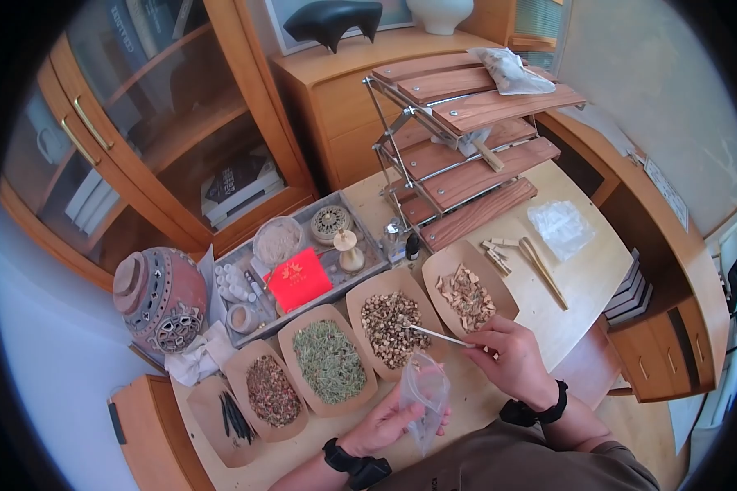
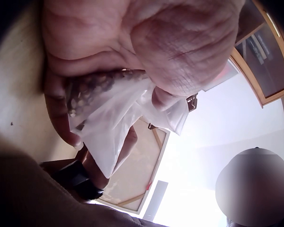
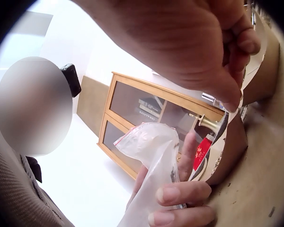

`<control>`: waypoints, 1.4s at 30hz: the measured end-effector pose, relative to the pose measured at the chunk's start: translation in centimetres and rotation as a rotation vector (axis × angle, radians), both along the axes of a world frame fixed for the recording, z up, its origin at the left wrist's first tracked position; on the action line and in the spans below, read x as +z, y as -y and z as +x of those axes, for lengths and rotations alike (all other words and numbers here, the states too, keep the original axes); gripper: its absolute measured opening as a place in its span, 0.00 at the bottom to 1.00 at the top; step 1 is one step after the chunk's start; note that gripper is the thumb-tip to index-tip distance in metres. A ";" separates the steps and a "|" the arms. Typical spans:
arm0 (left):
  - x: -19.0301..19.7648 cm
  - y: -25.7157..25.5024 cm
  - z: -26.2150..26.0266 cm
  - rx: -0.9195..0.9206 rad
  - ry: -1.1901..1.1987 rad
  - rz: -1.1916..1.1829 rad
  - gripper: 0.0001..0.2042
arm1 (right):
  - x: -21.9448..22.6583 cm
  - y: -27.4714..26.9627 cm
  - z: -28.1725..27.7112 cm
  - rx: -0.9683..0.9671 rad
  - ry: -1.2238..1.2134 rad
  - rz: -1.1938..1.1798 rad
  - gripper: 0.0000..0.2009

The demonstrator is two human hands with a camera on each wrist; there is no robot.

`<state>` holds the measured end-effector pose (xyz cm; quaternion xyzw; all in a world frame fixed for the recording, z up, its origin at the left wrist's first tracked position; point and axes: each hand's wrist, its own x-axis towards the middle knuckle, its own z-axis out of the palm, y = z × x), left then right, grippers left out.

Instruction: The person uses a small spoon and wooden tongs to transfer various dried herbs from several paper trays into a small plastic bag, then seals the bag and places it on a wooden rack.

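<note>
My left hand [image 1: 385, 427] holds a clear zip bag [image 1: 428, 393] near the table's front edge, its mouth up. In the left wrist view, brown pieces [image 2: 90, 92] show through the bag's film, below the palm. My right hand [image 1: 512, 358] pinches the thin handle of a small spoon [image 1: 440, 335]. The spoon's tip is over the chopped brown herb pieces [image 1: 385, 319] in a paper tray, just beyond the bag. In the right wrist view the bag [image 3: 156, 146] stands below the right hand, and the spoon is mostly hidden behind the fingers.
Other paper trays hold wood chips [image 1: 467, 299], green herb [image 1: 329, 360], reddish bits [image 1: 274, 393] and dark pods [image 1: 236, 421]. Behind them is a grey tray with a red packet [image 1: 299, 280] and brass burner [image 1: 351, 254]. Tongs [image 1: 544, 274], clothespins [image 1: 497, 260] and a slatted rack [image 1: 483, 176] stand right.
</note>
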<state>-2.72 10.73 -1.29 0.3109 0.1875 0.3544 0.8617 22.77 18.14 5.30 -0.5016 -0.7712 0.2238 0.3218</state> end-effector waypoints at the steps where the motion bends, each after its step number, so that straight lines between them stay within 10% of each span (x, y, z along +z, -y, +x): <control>1: -0.2 0.0 0.0 0.005 0.051 -0.012 0.33 | 0.0 0.0 0.1 -0.013 -0.028 -0.032 0.08; 31: 0.2 -0.1 0.2 0.068 0.051 -0.130 0.31 | 5.2 1.0 3.5 0.167 0.201 0.498 0.14; 42: -0.8 0.4 -0.1 -0.073 -0.081 0.041 0.27 | 4.5 1.2 3.1 0.042 0.140 0.176 0.10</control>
